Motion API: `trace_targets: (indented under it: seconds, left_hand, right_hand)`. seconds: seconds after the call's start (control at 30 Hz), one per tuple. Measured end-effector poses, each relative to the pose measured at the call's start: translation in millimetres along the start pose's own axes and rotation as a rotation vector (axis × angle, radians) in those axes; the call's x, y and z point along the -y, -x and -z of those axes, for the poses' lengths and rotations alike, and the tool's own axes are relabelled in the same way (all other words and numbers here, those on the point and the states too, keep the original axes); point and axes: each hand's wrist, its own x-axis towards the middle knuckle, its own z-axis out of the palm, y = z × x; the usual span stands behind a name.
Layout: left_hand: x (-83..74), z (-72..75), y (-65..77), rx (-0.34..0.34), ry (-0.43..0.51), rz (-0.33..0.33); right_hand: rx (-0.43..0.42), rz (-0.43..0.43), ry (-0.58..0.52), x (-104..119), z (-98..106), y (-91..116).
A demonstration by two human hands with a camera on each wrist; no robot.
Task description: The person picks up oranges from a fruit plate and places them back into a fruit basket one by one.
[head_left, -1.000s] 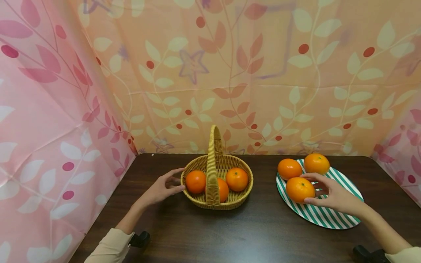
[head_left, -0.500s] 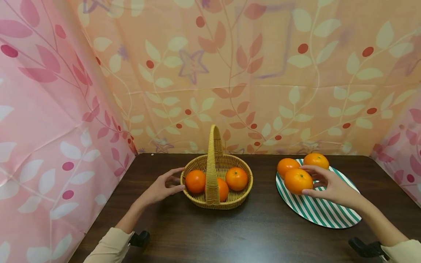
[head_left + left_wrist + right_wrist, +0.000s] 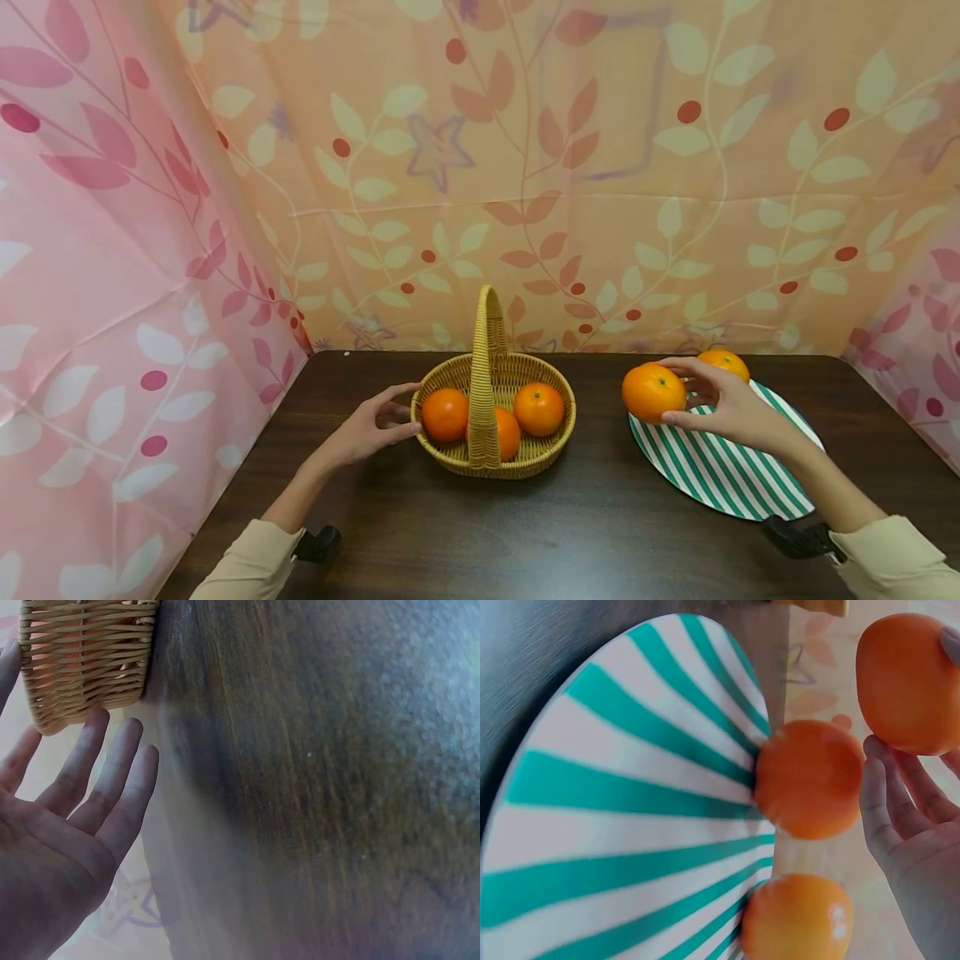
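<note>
A yellow wicker basket [image 3: 525, 469] with a tall handle stands mid-table, holding three oranges [image 3: 538, 408]. My left hand [image 3: 367, 432] touches its left side with fingertips and thumb; in the left wrist view the fingers [image 3: 124, 776] extend fairly straight toward the woven wall. Raised over the left rim of a green-and-white striped plate [image 3: 723, 471], an orange [image 3: 651, 393] is pinched between the thumb and fingers of my right hand [image 3: 742, 412]. Two more oranges sit at the plate's far side, a nearer one [image 3: 808, 780] and another [image 3: 796, 919]; the held orange hides one in the head view.
Everything stands on a dark wooden table [image 3: 525, 542]. Floral cloth [image 3: 525, 167] hangs behind its back edge, and pink cloth [image 3: 112, 292] on the left. The basket handle [image 3: 482, 375] arches high above the rim. Bare tabletop lies between basket and plate.
My right hand has lifted the orange off the plate and carried it up and leftward, toward the plate's left edge. The left hand and basket have stayed in place.
</note>
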Motion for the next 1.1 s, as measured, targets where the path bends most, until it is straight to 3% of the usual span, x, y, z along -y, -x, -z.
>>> trace_targets:
  seconds: [0.3,1.1]
  left_hand:
    - [-1.8,0.1,-0.4,-0.001,-0.007,0.011]
    - [-1.8,1.4,-0.8,0.005,0.007,0.025]
  right_hand:
    - [-0.014,-0.031,-0.008,6,-10,-19]
    - [0.04,0.0,-0.248,19,-52,-87]
